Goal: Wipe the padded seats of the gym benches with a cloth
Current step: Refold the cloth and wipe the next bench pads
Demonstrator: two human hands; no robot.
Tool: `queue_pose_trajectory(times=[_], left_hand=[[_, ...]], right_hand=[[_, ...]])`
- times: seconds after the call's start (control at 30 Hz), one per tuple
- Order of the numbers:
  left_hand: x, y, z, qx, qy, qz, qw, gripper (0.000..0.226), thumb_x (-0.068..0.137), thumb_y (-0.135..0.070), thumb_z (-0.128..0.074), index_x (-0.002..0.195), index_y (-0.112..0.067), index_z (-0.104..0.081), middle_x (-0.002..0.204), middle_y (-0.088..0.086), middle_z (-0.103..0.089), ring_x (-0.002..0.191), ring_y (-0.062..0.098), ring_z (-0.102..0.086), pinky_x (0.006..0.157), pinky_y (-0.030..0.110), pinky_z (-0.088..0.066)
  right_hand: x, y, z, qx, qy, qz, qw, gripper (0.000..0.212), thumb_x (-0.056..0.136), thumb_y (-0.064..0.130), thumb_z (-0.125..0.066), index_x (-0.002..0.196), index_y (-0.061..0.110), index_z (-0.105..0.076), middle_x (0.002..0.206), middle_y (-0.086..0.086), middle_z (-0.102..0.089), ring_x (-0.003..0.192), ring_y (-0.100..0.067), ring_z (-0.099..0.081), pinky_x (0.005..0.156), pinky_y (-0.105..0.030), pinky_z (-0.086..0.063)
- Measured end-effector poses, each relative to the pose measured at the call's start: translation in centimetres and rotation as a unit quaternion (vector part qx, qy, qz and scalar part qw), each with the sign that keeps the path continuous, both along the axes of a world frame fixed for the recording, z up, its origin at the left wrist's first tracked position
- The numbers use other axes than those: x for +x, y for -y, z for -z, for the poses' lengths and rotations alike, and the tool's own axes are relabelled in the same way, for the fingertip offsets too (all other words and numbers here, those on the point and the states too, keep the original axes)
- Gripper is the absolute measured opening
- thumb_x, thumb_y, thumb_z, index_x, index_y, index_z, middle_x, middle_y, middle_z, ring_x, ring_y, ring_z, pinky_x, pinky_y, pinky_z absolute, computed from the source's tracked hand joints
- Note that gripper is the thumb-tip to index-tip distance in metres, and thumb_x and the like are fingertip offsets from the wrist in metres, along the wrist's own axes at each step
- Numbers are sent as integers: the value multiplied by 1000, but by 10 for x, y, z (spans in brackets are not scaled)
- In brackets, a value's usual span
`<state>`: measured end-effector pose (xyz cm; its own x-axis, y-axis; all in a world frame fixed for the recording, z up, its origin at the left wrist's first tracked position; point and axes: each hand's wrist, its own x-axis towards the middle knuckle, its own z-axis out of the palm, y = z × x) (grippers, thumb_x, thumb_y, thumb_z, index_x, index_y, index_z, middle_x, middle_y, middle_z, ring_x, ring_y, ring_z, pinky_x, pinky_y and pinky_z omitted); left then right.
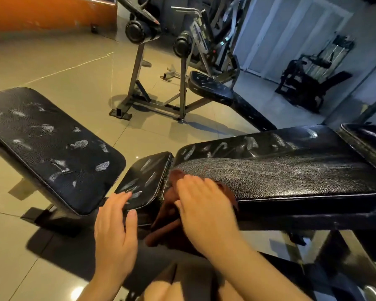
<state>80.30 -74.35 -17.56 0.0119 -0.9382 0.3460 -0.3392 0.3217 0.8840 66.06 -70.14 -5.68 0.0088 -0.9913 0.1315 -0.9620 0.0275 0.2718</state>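
A long black padded bench (291, 170) runs from the centre to the right, its near half looking wiped and its far edge streaked white. My right hand (204, 205) lies flat with straight fingers on a dark reddish-brown cloth (167, 216) at the bench's left end; the cloth hangs down over the edge. A small black seat pad (148, 177) with white smears sits just left of it. My left hand (115, 229) rests with its fingertips on that pad's near corner. A second black bench pad (48, 144), heavily smeared white, lies to the left.
A grey metal rack with weight plates (159, 70) stands on the tiled floor behind. Another black bench (226, 98) angles away at centre right, and a dark machine (313, 77) stands at the back right. An orange wall panel (48, 11) is at top left.
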Motion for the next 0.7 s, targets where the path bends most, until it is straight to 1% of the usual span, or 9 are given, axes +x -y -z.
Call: queue_pose_trajectory(times=[0.07,0.1,0.2,0.3,0.37,0.43,0.53,0.63,0.7], left_hand=[[-3,-2,0,-5,2,12,1000,45,93,-43,-28,128,-25,-48,128,-16,-43,129,2,-33,110,59,-29],[-7,-4,-1,-5,2,21,1000,44,93,-43,-28,128,-26,-48,128,-14,-45,131,8,-36,110,59,-29],[-17,-12,-4,-6,-6,53,999,46,93,-43,-28,129,-24,-49,134,0,-50,133,21,-39,110,60,-28],[-22,-18,-8,-10,-12,71,997,49,93,-44,-29,130,-21,-50,137,3,-50,135,19,-36,112,60,-27],[-21,-20,-8,-15,-9,68,998,48,93,-43,-29,130,-21,-50,137,2,-50,135,15,-33,111,61,-26],[-21,-22,-8,-14,-8,66,998,45,93,-44,-30,130,-26,-48,137,-3,-48,135,12,-31,111,61,-27],[-25,-26,-13,-20,-18,74,997,42,92,-46,-31,129,-31,-44,135,-12,-41,136,11,-31,111,61,-26],[-30,-26,-22,-47,-4,83,995,45,92,-46,-31,131,-28,-47,135,-15,-38,133,-2,-24,113,56,-23],[-34,-25,-29,-45,-6,87,995,44,92,-49,-31,131,-32,-43,135,-17,-36,132,-6,-20,114,52,-21]], right_hand=[[-29,-22,-21,-61,-18,50,997,36,93,34,-35,107,13,-62,106,-6,-64,99,-26,-61,91,-41,-49],[-45,-33,-35,-80,-30,81,993,39,92,35,-34,105,13,-63,106,-7,-66,99,-27,-63,91,-41,-49],[-90,-59,-83,-91,-59,190,976,48,98,38,-29,117,10,-63,120,-12,-65,112,-29,-61,101,-45,-42],[-113,-71,-112,-40,-80,324,942,70,94,57,-20,144,14,-41,150,-9,-42,139,-25,-37,116,-42,-21],[-111,-69,-109,-37,-93,352,931,78,92,63,-13,151,15,-30,158,-9,-29,146,-24,-24,119,-43,-14],[-96,-61,-99,-42,-93,329,939,78,93,63,-9,149,15,-33,156,-9,-32,145,-25,-27,119,-44,-17],[-70,-36,-75,-27,-50,233,971,80,87,62,-10,146,15,-37,154,-7,-36,142,-25,-30,119,-43,-18],[-40,-5,-43,7,-11,149,989,65,98,52,-23,148,12,-36,155,-9,-33,143,-26,-27,120,-44,-16],[-23,2,-23,12,-9,102,995,54,100,43,-27,139,10,-44,147,-11,-43,136,-28,-36,116,-44,-25]])
